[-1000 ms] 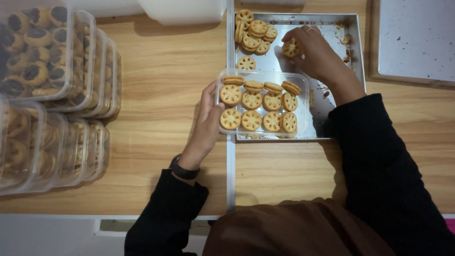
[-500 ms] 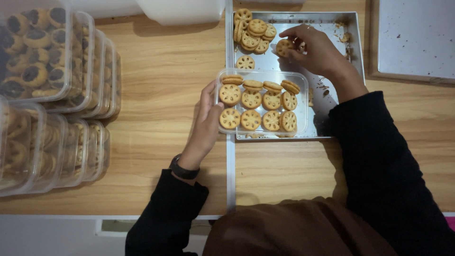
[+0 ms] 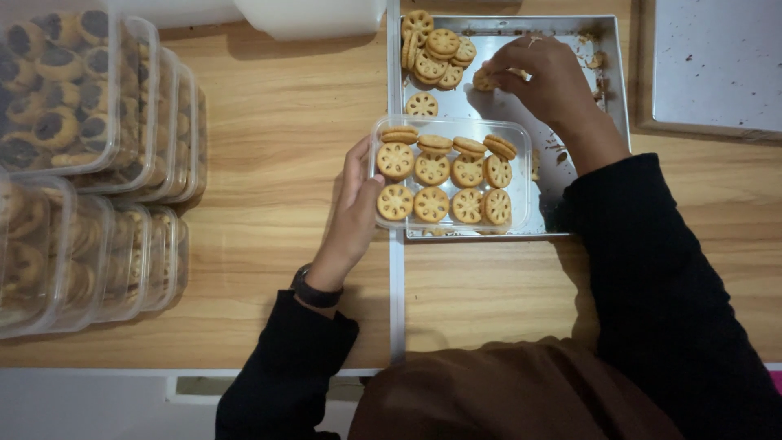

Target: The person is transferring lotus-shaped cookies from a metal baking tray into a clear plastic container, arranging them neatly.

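A clear plastic box (image 3: 523,163) sits on the near part of a metal baking tray (image 3: 612,90) and holds rows of round, flower-patterned cookies (image 3: 432,169). My left hand (image 3: 354,204) grips the box's left edge. Farther back on the tray, my right hand (image 3: 547,80) pinches a round cookie (image 3: 485,80) just right of a loose pile of the same cookies (image 3: 435,55). One single cookie (image 3: 422,104) lies flat between the pile and the box.
Stacks of filled clear boxes (image 3: 90,106) with dark-centred cookies stand at the left of the wooden table (image 3: 277,147). A white container (image 3: 314,18) sits at the back. A second tray (image 3: 717,65) lies at the far right. Crumbs dot the tray's back right corner.
My right hand has shifted with its cookie slightly left and back along the tray, toward the pile. My left hand and the plastic box have stayed put.
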